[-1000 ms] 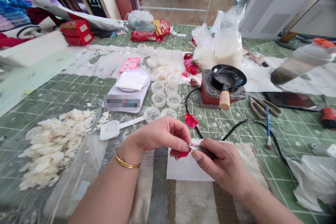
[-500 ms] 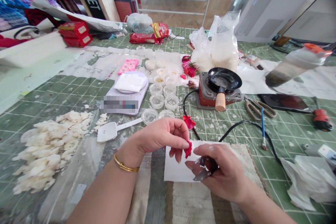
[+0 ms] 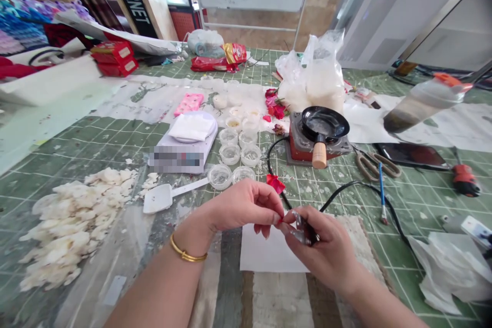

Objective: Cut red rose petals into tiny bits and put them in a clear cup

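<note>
My left hand, with a gold bangle at the wrist, is closed in a pinch on a red petal; only a sliver of it shows between the fingertips. Against it from the right come the thumb and fingers of my right hand. A small dark metal tool is tucked in that right hand, its exact kind hard to make out. Both hands are over a white sheet of paper on a striped cloth mat. Just beyond the fingers lies another red petal.
Left of my hands are a white scoop, a heap of pale flakes and a scale. Clear cups stand ahead. A black pan sits on a small stove, its cord crossing the green tablecloth. Scissors lie right.
My right hand has come up and left, so its fingertips now meet those of my left hand at the petal. Less of the petal shows.
</note>
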Action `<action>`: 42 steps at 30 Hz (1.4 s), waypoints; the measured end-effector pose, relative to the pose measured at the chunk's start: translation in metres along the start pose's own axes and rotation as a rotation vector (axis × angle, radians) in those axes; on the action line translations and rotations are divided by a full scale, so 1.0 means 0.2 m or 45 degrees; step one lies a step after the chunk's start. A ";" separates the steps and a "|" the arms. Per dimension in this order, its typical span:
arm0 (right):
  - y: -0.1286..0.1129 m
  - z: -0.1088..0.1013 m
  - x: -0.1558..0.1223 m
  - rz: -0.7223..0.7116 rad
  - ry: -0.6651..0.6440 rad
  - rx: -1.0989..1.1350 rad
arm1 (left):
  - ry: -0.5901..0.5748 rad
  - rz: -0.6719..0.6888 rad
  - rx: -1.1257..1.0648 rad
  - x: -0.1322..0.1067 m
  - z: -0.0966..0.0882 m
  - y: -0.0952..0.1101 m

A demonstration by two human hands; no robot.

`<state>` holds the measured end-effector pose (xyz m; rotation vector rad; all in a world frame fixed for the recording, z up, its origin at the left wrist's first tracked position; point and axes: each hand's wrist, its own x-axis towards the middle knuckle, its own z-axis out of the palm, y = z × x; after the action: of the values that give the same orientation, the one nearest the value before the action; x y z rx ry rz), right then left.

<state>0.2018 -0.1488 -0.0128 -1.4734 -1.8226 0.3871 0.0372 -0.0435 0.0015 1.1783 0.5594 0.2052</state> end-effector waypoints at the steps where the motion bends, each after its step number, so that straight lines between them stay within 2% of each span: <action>1: 0.00 0.00 0.00 0.025 0.005 0.016 | -0.003 -0.001 0.008 0.00 0.00 0.00; 11: 0.00 0.00 0.01 0.235 -0.005 0.162 | 0.014 0.100 0.010 0.00 -0.04 -0.03; 14: 0.00 0.00 0.01 0.271 -0.030 0.182 | 0.018 0.081 0.005 -0.01 -0.04 -0.03; 25: 0.00 -0.01 0.00 0.178 -0.041 0.182 | -0.024 0.002 -0.086 -0.01 -0.01 -0.01; 30: -0.01 -0.03 0.00 0.217 -0.102 0.315 | -0.035 0.024 -0.116 -0.02 -0.01 -0.01; 33: -0.01 -0.04 0.01 0.172 -0.140 0.351 | -0.043 0.031 -0.115 -0.02 -0.01 -0.01; 37: -0.01 -0.04 0.00 0.100 -0.116 0.260 | -0.075 0.049 -0.082 -0.02 0.00 -0.01; 42: 0.01 -0.02 -0.01 0.170 -0.052 0.245 | -0.076 0.078 -0.079 -0.01 0.01 0.00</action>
<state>0.2057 -0.1508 -0.0130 -1.4649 -1.6718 0.6447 0.0358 -0.0471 0.0023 1.1386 0.4618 0.2371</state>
